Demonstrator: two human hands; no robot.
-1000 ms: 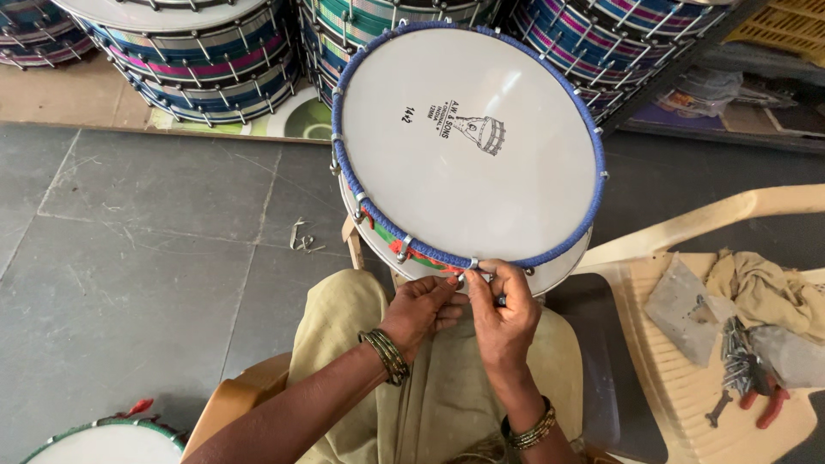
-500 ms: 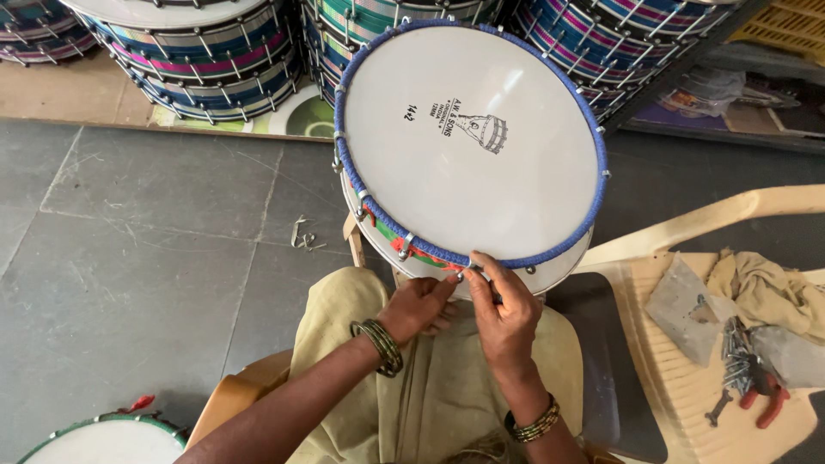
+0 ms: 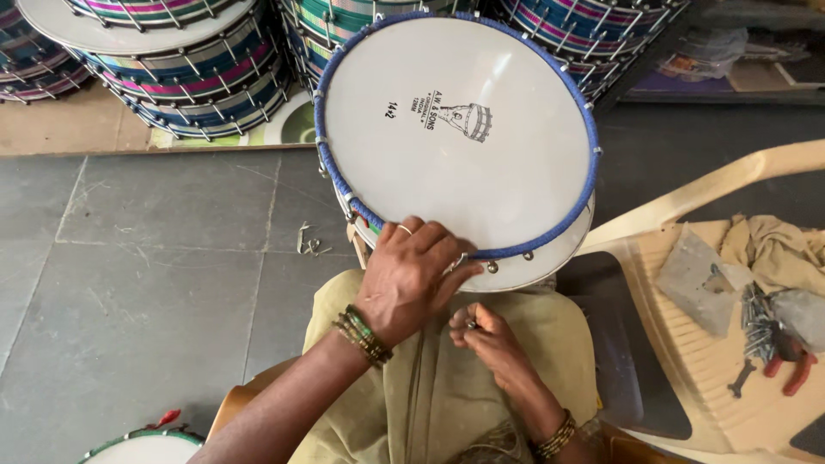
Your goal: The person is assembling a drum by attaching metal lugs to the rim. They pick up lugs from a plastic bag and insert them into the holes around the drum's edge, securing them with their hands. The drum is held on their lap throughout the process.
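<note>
Round white-skinned drum with a blue rim (image 3: 460, 129) rests tilted on the person's lap. Left hand (image 3: 408, 275) lies spread over its near edge, fingers loosely open. Right hand (image 3: 481, 335) below the rim, fingertips pinched on a small metal piece (image 3: 471, 324). Stacked striped drums (image 3: 172, 60) behind; beige plastic chair (image 3: 687, 361) holding red-handled pliers (image 3: 786, 361) at right; grey floor open at left.

White-headed drum (image 3: 455, 137) (blue-rimmed) rests tilted against the lap.

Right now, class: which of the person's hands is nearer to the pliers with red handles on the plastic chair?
Right. The right hand is in the lap, on the side toward the pliers; the left hand rests on the drum rim, farther away.
</note>
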